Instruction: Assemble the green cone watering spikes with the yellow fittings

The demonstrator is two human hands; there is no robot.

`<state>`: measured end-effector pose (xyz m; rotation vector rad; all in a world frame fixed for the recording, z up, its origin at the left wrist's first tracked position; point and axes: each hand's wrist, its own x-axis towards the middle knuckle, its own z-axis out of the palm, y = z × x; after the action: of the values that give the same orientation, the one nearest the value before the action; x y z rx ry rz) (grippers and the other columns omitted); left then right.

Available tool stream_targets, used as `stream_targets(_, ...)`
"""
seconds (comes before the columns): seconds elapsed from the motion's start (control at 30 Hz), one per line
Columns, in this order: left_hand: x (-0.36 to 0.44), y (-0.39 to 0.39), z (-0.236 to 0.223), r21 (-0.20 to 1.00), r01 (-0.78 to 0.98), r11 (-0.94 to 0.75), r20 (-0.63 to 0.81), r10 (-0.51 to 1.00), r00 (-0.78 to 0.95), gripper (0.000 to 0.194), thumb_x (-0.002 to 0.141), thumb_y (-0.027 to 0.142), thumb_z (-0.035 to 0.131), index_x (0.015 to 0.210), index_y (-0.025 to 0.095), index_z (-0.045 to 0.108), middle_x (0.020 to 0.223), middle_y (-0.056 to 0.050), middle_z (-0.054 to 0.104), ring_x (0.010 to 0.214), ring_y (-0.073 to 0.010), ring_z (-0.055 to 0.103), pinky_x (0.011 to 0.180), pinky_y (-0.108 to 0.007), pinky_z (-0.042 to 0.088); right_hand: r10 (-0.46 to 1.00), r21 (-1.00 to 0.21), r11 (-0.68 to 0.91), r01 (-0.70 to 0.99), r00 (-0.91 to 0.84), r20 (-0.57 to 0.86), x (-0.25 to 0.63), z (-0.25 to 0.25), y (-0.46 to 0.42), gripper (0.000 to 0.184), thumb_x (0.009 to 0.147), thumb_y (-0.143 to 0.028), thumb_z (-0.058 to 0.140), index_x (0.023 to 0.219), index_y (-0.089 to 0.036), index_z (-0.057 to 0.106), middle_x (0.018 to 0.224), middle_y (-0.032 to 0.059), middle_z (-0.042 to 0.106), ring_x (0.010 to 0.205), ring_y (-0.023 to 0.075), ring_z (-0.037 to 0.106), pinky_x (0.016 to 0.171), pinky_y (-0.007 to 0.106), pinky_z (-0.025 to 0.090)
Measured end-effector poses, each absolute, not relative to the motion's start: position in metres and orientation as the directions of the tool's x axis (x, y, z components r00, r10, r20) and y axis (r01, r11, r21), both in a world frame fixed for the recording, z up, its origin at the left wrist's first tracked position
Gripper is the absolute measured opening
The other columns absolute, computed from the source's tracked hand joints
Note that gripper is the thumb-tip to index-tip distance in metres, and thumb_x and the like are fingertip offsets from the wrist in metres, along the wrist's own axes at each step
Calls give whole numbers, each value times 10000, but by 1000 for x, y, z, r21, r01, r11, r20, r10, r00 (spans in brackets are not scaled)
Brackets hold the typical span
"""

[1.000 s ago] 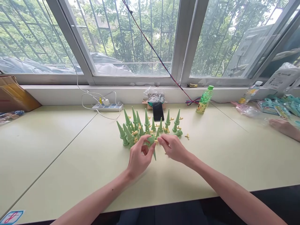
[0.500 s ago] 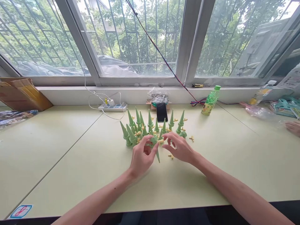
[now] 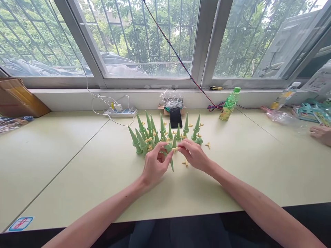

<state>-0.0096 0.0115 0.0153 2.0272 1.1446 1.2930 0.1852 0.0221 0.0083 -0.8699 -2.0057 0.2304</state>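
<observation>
My left hand is closed round a green plant watering spike, its collar up and its pointed end slanting down toward the table. A small pale yellow valve sticks out from the collar's right side. The fingertips of my right hand are pinched on the outer end of this valve. Behind both hands stand several green watering spikes, tips up, many with yellow valves at their sides. Loose on the table lie a yellow valve near my right hand and another yellow valve farther right.
Beyond the spikes lies a black phone by a small box with clear wrap. A power strip with white cables sits at back left. A green-capped bottle stands at back right. Another person's hand rests at the right edge.
My right hand has closed its fingers on the yellow valve, after being open beside it. The camera view has tipped down slightly. My left hand keeps its hold on the watering spike.
</observation>
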Motion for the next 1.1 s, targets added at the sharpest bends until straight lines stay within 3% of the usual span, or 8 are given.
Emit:
stream_targets(0.13, -9, 12, 14, 728, 407, -552, 507, 832, 223, 227, 880, 326, 646, 1048, 219, 538, 760, 47, 540, 406, -23, 409, 424, -168, 362, 698, -498, 699, 513, -336, 633, 185, 7, 22, 273, 1030, -276, 395, 807, -192, 528, 698, 8, 524, 614, 132, 464, 581, 260, 391)
stream_targets(0.37, -9, 11, 18, 730, 390, -561, 520, 826, 217, 218, 884, 321, 645, 1044, 221, 536, 756, 44, 536, 408, -29, 425, 412, -168, 357, 712, -555, 698, 452, -355, 606, 186, 8, 20, 112, 980, -299, 522, 995, -198, 569, 876, 49, 605, 704, 141, 569, 599, 252, 445)
stream_targets(0.5, -9, 11, 18, 722, 393, -569, 519, 821, 236, 221, 888, 323, 638, 1055, 221, 535, 761, 40, 544, 407, -31, 420, 416, -174, 364, 688, -518, 716, 468, -354, 633, 186, 9, 20, 135, 993, -266, 484, 907, -195, 560, 786, 30, 579, 664, 139, 519, 586, 250, 411)
stream_targets(0.7, -9, 10, 16, 707, 403, -582, 519, 813, 264, 224, 889, 322, 632, 1062, 216, 538, 726, 49, 544, 396, -34, 410, 438, -184, 382, 688, -487, 713, 504, -372, 623, 186, 7, 20, 318, 1019, -282, 407, 716, -200, 456, 627, -12, 484, 558, 120, 417, 543, 251, 338)
stream_targets(0.87, -9, 9, 17, 723, 394, -568, 500, 823, 270, 229, 890, 327, 629, 1066, 214, 536, 708, 54, 540, 402, -40, 420, 452, -188, 387, 709, -492, 694, 526, -377, 596, 187, 7, 19, 376, 1033, -302, 361, 680, -199, 438, 599, -14, 468, 543, 117, 414, 540, 255, 340)
stream_targets(1.1, -9, 10, 17, 788, 360, -500, 445, 866, 227, 248, 882, 359, 639, 1063, 227, 531, 794, 28, 542, 428, -38, 408, 426, -181, 357, 719, -561, 690, 457, -343, 605, 186, 10, 17, 140, 981, -322, 520, 952, -195, 572, 809, 41, 613, 671, 140, 557, 576, 250, 445)
